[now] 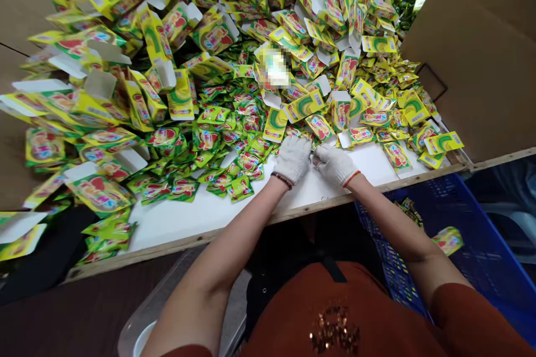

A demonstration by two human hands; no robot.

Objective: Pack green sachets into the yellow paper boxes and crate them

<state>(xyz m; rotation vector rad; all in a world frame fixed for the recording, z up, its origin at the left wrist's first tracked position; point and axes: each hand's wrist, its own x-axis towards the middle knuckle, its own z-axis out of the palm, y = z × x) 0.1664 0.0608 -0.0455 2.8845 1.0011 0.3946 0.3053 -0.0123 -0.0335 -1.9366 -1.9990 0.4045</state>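
My left hand, in a white knit glove, rests at the edge of the heap with its fingers curled down. Close beside it, my right hand, gloved too, has its fingers bent inward toward the left. Whatever lies between the fingertips is hidden or too small to name. Just beyond the hands are a yellow-green candy box and another small box. Loose green candy sachets are heaped to the left of my left hand. A box lying on its side is just beyond my right hand.
The white tabletop has a wooden front edge. Many boxes, several with raised flaps, pile up at the back and left. Cardboard walls flank the table. A blue crate holding some packets stands below on the right.
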